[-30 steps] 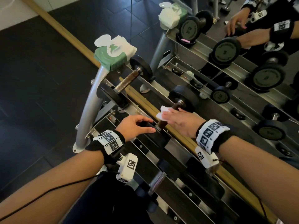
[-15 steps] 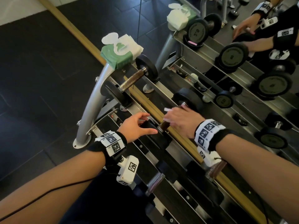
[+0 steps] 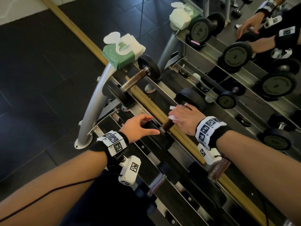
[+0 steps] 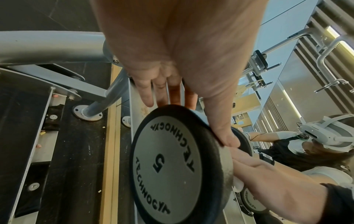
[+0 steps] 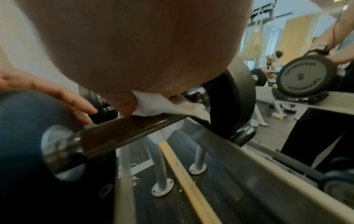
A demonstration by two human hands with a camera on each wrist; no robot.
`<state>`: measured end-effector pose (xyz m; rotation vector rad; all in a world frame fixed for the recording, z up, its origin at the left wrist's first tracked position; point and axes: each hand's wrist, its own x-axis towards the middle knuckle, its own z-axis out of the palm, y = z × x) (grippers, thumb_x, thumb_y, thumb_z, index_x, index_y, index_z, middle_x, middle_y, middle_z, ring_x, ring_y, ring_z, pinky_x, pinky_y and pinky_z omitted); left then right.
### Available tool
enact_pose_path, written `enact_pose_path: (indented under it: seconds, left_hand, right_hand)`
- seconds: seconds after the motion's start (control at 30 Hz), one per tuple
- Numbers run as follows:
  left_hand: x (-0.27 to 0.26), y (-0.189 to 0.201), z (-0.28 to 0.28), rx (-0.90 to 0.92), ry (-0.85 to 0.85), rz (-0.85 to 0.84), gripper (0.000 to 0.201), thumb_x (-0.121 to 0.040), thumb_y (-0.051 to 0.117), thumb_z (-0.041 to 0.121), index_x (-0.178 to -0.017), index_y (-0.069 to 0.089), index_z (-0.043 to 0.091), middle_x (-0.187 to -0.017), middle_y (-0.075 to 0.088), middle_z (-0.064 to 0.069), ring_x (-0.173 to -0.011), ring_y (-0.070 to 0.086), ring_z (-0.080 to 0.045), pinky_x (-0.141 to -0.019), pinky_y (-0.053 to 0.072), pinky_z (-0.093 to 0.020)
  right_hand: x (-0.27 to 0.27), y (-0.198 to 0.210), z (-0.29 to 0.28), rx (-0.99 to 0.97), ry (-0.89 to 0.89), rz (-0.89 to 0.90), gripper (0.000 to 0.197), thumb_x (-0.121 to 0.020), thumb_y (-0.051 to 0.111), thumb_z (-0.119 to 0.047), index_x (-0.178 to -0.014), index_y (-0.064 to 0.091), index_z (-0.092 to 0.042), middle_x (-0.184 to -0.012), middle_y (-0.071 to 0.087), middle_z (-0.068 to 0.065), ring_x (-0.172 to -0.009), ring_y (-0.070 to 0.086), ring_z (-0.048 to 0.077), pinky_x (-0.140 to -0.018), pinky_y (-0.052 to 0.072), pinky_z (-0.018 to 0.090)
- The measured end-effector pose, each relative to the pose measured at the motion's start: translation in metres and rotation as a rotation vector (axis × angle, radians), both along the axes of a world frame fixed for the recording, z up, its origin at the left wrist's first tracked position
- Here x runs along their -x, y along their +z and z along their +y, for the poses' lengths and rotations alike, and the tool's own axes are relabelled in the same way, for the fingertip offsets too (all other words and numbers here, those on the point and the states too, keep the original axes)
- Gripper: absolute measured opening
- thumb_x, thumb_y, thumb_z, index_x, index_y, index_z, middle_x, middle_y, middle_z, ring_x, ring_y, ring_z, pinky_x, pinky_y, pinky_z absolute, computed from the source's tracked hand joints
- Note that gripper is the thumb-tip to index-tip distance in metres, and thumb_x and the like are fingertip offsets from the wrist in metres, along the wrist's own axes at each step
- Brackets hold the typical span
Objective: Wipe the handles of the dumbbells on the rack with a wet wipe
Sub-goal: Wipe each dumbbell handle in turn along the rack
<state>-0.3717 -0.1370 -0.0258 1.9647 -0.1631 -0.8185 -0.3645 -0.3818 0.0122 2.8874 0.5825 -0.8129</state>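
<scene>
A black 5 kg dumbbell (image 4: 172,163) lies on the rack's lower rail (image 3: 146,111). My left hand (image 3: 146,124) grips its near plate, thumb (image 4: 226,136) on the rim and fingers (image 4: 162,94) over the far side. My right hand (image 3: 177,113) wraps a white wet wipe (image 5: 168,106) round the brown handle (image 5: 130,131), close to the far plate (image 5: 235,106). Only the handle's near end (image 3: 167,123) shows in the head view; the rest is under my hand.
A green pack of wipes (image 3: 123,51) sits on top of the rack's silver post (image 3: 96,101). Another dumbbell (image 3: 135,79) lies on the upper rail. A mirror (image 3: 244,54) behind the rack reflects more dumbbells. Lower rails hold further dumbbells (image 3: 156,183).
My right hand has slid the wipe along the handle toward the far plate, so the handle's near end now shows. My left hand keeps its hold on the near plate.
</scene>
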Motion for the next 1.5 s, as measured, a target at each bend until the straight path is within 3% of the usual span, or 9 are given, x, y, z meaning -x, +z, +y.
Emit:
enact_pose_path:
  seconds: [0.23, 0.43, 0.63, 0.7, 0.83, 1.0, 1.17, 1.4, 1.5]
  left_hand:
    - [0.001, -0.002, 0.0, -0.002, -0.01, -0.012, 0.065, -0.073, 0.079, 0.052, -0.131, 0.054, 0.038, -0.13, 0.056, 0.011, -0.121, 0.052, -0.009, -0.105, 0.044, -0.036]
    - [-0.001, -0.005, 0.001, 0.006, -0.002, -0.021, 0.065, -0.073, 0.079, 0.052, -0.131, 0.055, 0.038, -0.129, 0.056, 0.011, -0.119, 0.052, -0.007, -0.099, 0.043, -0.029]
    - [-0.002, -0.006, 0.0, 0.015, 0.004, -0.031, 0.057, -0.071, 0.08, 0.054, -0.122, 0.058, 0.043, -0.113, 0.054, 0.023, -0.104, 0.051, 0.003, -0.076, 0.035, -0.012]
    - [-0.002, -0.006, 0.0, 0.016, -0.002, -0.028, 0.058, -0.072, 0.079, 0.054, -0.124, 0.058, 0.041, -0.114, 0.053, 0.022, -0.1, 0.049, 0.005, -0.074, 0.034, -0.012]
    - [-0.003, -0.006, 0.002, 0.014, -0.014, -0.026, 0.06, -0.073, 0.078, 0.052, -0.127, 0.057, 0.039, -0.119, 0.054, 0.017, -0.106, 0.05, 0.001, -0.078, 0.037, -0.015]
    - [-0.001, -0.004, 0.003, 0.029, -0.011, -0.026, 0.058, -0.074, 0.079, 0.049, -0.126, 0.057, 0.036, -0.124, 0.058, 0.011, -0.115, 0.054, -0.006, -0.094, 0.044, -0.026]
    - [-0.003, -0.003, 0.003, 0.011, -0.03, -0.018, 0.061, -0.074, 0.078, 0.052, -0.13, 0.055, 0.037, -0.121, 0.053, 0.016, -0.112, 0.05, -0.004, -0.088, 0.04, -0.023]
    - [-0.005, -0.002, 0.003, 0.013, -0.028, -0.008, 0.061, -0.072, 0.08, 0.05, -0.127, 0.058, 0.035, -0.123, 0.058, 0.013, -0.115, 0.054, -0.007, -0.088, 0.043, -0.021]
    - [-0.007, -0.002, 0.003, 0.012, -0.041, -0.013, 0.065, -0.073, 0.08, 0.048, -0.131, 0.054, 0.034, -0.133, 0.056, 0.011, -0.122, 0.051, -0.007, -0.096, 0.041, -0.025]
  right_hand:
    - [-0.005, 0.002, 0.015, 0.085, -0.096, -0.143, 0.033, -0.093, 0.053, -0.026, -0.125, 0.054, -0.02, -0.128, 0.055, 0.0, -0.125, 0.047, 0.019, -0.11, 0.037, 0.038]
    - [-0.005, 0.003, 0.014, 0.006, -0.192, -0.098, 0.033, -0.094, 0.05, -0.023, -0.126, 0.054, -0.021, -0.134, 0.052, -0.002, -0.133, 0.04, 0.019, -0.114, 0.031, 0.041]
    - [0.02, -0.002, 0.022, -0.145, -0.161, 0.117, 0.043, -0.1, 0.042, -0.027, -0.142, 0.035, -0.036, -0.151, 0.032, -0.014, -0.149, 0.01, 0.011, -0.121, 0.003, 0.051]
    - [0.012, 0.003, 0.012, -0.067, -0.096, 0.051, 0.041, -0.097, 0.046, -0.025, -0.136, 0.04, -0.034, -0.147, 0.037, -0.012, -0.148, 0.019, 0.014, -0.12, 0.011, 0.052]
    - [0.008, 0.005, 0.005, 0.018, -0.14, -0.107, 0.038, -0.1, 0.037, -0.036, -0.136, 0.04, -0.025, -0.145, 0.039, -0.004, -0.144, 0.027, 0.018, -0.117, 0.023, 0.045]
    - [0.027, -0.002, 0.031, -0.08, -0.044, 0.033, 0.041, -0.094, 0.046, -0.032, -0.135, 0.042, -0.032, -0.139, 0.042, -0.01, -0.138, 0.032, 0.014, -0.115, 0.019, 0.051]
    - [-0.001, 0.01, 0.008, 0.051, -0.072, -0.027, 0.03, -0.095, 0.047, -0.03, -0.125, 0.047, -0.031, -0.132, 0.048, -0.01, -0.133, 0.04, 0.014, -0.116, 0.022, 0.048]
    - [0.028, 0.009, 0.028, -0.136, -0.052, 0.165, 0.054, -0.095, 0.047, -0.021, -0.143, 0.03, -0.041, -0.151, 0.032, -0.017, -0.147, 0.016, 0.007, -0.118, 0.008, 0.054]
    - [0.014, 0.016, 0.008, -0.092, -0.11, 0.101, 0.065, -0.095, 0.051, -0.015, -0.147, 0.024, -0.042, -0.155, 0.026, -0.02, -0.148, 0.016, 0.005, -0.121, 0.009, 0.05]
